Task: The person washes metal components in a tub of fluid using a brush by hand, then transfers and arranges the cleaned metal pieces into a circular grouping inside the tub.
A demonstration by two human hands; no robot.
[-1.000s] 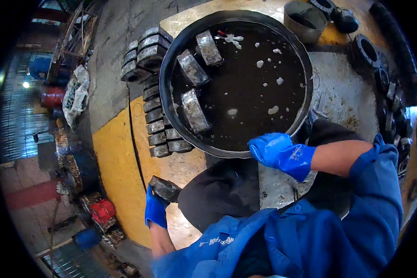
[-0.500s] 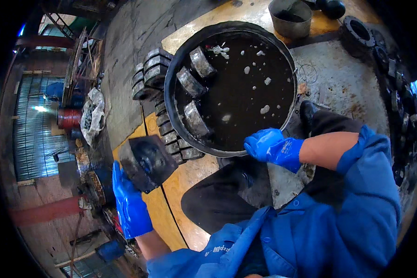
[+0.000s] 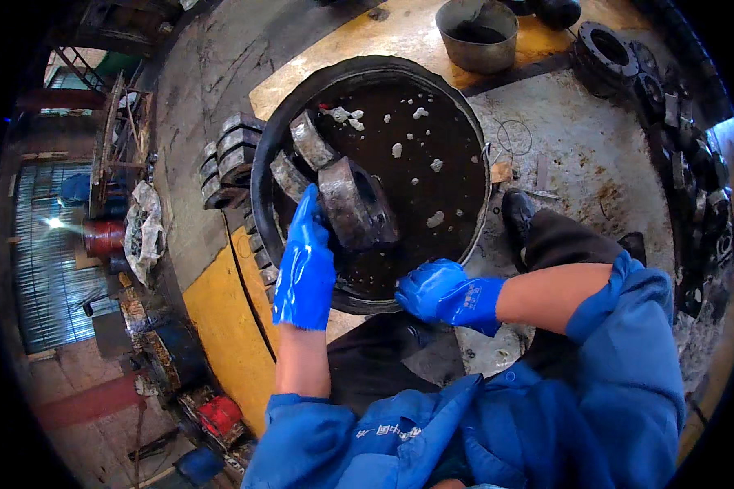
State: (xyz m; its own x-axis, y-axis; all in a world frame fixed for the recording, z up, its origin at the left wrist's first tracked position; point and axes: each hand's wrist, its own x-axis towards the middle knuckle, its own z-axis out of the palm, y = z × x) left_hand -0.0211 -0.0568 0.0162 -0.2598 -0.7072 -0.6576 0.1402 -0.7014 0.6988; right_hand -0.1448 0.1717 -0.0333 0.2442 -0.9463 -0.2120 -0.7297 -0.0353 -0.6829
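Observation:
My left hand (image 3: 304,269), in a wet blue glove, grips a curved dark metal block (image 3: 355,204) by its left side. The block is over the left part of a round black tub (image 3: 273,147) of dark liquid with patches of foam. Behind it, two similar metal blocks (image 3: 311,138) lean along the tub's left inner wall. My right hand (image 3: 436,289), also gloved in blue, is closed at the tub's near rim. Whatever its curled fingers hold, if anything, is hidden.
Left of the tub, several metal blocks (image 3: 240,151) are stacked on the floor. A grey bucket (image 3: 477,41) stands behind it at right. Flanged black rings (image 3: 607,49) and dark parts line the far right. My boot (image 3: 518,216) is right of the tub.
My left hand has brought the dark block from the floor side at left to the right, over the tub. The right hand stays closed by the near rim. The whole view has shifted slightly.

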